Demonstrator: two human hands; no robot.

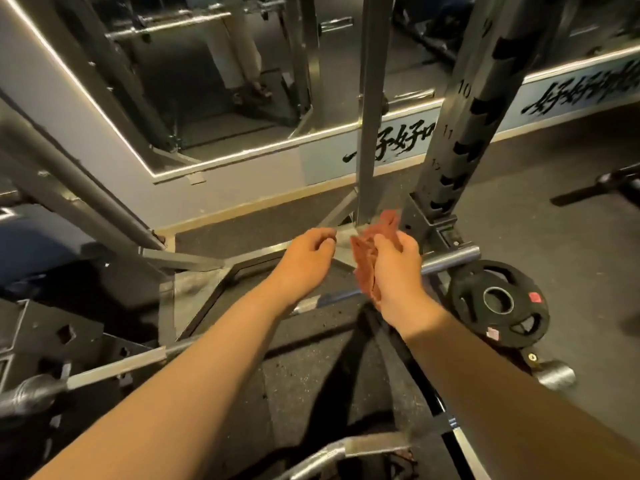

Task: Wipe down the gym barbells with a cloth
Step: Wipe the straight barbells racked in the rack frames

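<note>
Head view is showing both bare forearms reaching out over a dark speckled rubber floor (571,216). Right hand (394,271) is gripping a crumpled reddish-brown cloth (367,261), and the palm is hiding much of it; only soft bunched folds are poking out above and to the left. Left hand (308,254) is curling loosely beside the cloth, holding nothing and not touching it. Below the hands, a smooth steel barbell (450,258) is running from lower left up to the right, its middle cut off behind the wrists, its round sleeve end pointing right. Just beside that end, a black weight plate (519,323) is lying flat. Behind, a grey notched rack post (464,140) is rising, its top out of frame.
</note>
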